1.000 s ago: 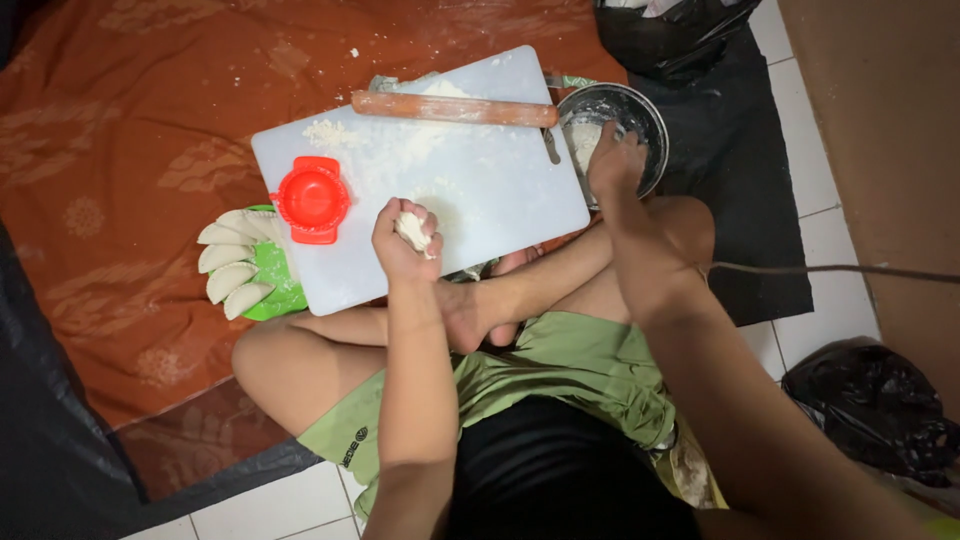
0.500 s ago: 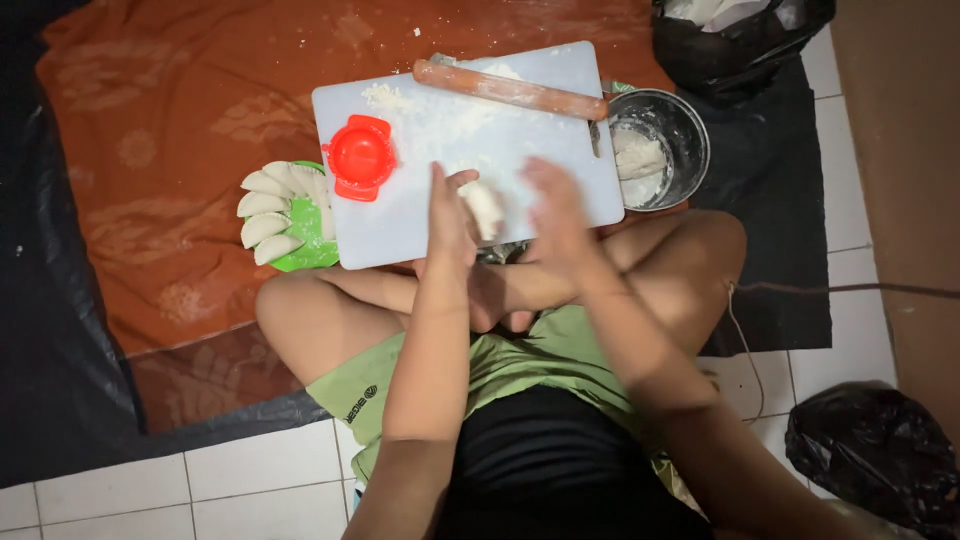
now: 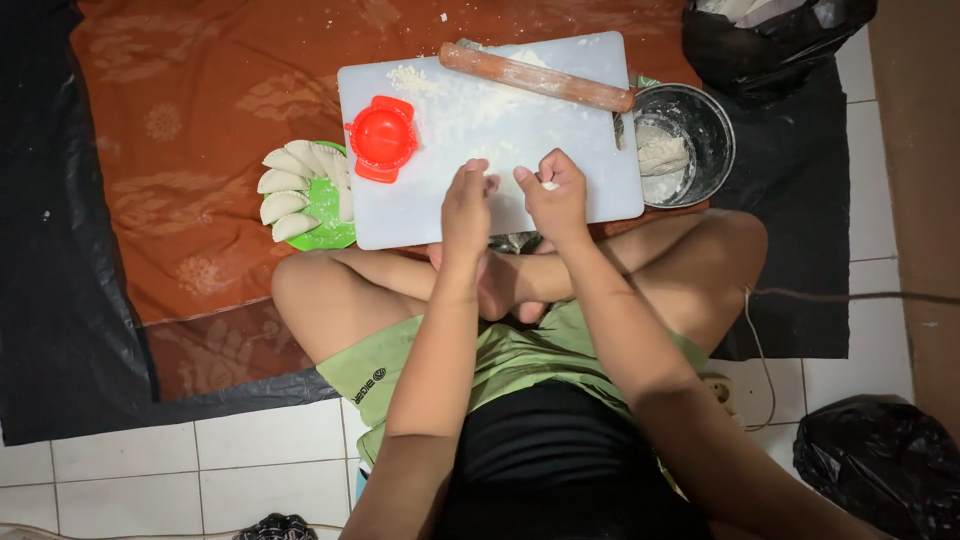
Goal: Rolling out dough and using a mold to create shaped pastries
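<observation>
I sit cross-legged on the floor with a white cutting board (image 3: 430, 210) dusted with flour in front of my knees. My left hand (image 3: 467, 207) and my right hand (image 3: 553, 199) meet over the board's near edge, both pinching a small piece of white dough (image 3: 510, 181) between the fingertips. A red dumpling press (image 3: 382, 138) lies on the board's left side. A wooden rolling pin (image 3: 535, 77) rests across the far edge. A metal bowl (image 3: 712, 120) with a lump of dough (image 3: 661, 153) stands to the right of the board.
A green plate (image 3: 328, 232) with several folded white dumplings lies left of the board on an orange patterned cloth (image 3: 200, 130). Black plastic bags sit at the top right (image 3: 770, 40) and bottom right (image 3: 880, 470). A cable (image 3: 850, 296) runs across the white tiles.
My right hand left the metal bowl and joined my left hand. Both hands then moved forward with the dough, from above my legs to the board's near edge.
</observation>
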